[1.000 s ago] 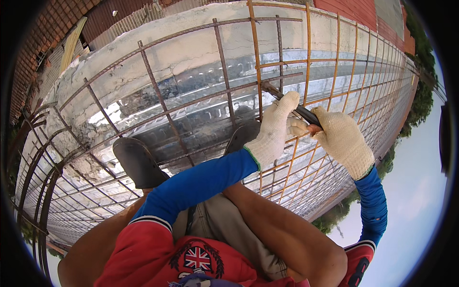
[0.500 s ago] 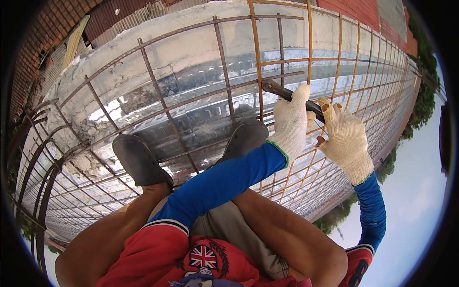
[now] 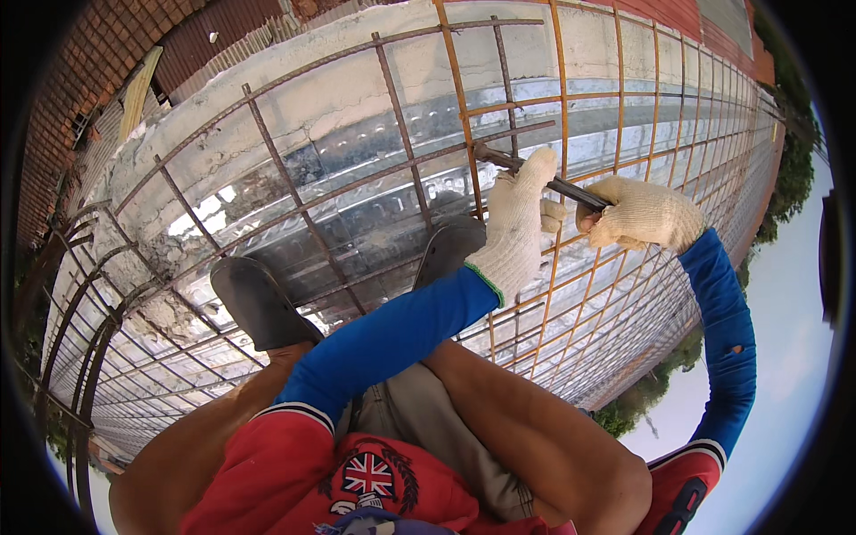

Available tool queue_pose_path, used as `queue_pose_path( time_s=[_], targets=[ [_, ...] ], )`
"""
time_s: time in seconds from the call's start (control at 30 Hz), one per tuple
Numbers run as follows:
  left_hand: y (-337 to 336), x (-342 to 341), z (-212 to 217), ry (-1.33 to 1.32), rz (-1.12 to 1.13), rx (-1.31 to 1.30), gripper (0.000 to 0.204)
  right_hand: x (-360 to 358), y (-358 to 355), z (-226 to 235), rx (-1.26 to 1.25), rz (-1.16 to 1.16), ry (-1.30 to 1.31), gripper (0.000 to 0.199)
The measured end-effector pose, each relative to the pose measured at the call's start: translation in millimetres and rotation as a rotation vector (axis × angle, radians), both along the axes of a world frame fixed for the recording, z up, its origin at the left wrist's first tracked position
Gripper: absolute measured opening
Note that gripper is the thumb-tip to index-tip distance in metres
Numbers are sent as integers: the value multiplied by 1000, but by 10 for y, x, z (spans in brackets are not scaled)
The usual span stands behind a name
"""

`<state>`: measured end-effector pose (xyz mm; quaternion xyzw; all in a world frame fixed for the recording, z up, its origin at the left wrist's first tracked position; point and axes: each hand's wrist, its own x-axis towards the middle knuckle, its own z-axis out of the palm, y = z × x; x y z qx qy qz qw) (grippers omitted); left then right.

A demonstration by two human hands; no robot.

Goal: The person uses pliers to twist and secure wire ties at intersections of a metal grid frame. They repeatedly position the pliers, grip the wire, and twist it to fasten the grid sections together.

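A dark tool that looks like a pair of pincers [image 3: 571, 189] lies slantwise between my hands. Its rusty head touches or sits very close to an upright bar of the rebar mesh [image 3: 470, 134], near a crossing. My left hand [image 3: 515, 227], in a cream knit glove, is closed round the tool just behind the head. Closed on the handle end is my right hand [image 3: 651, 214], in a matching glove with some bare fingertips showing. Whether any tie wire is in the jaws is too small to tell.
My dark clogs [image 3: 263, 303] rest among the bars, above shiny metal decking [image 3: 357, 209]. A concrete edge [image 3: 312, 89] runs beyond. Curved bars [image 3: 85, 312] bunch at the left. Tiled roofing [image 3: 116, 53] lies at upper left, trees and sky at right.
My right hand has turned and shifted slightly right, its forearm swinging outward, and its fingers have closed round the handle end. The tool and left hand appear slightly further left and up.
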<state>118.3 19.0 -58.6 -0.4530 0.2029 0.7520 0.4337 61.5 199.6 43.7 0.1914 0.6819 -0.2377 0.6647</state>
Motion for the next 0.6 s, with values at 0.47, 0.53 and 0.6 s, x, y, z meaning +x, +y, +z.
queue_pose_path(
  time_s=[0.47, 0.53, 0.6],
  targets=[
    [9, 60, -193, 63, -1, 2, 38, 408, -198, -1, 133, -237, -97, 24],
    [-81, 74, -156, 99, -5, 118, 40, 414, -97, 60, 74, -703, -314, 20],
    [-61, 66, -278, 81, -15, 228, 42, 396, -78, 44, 70, -769, -351, 21]
  ],
)
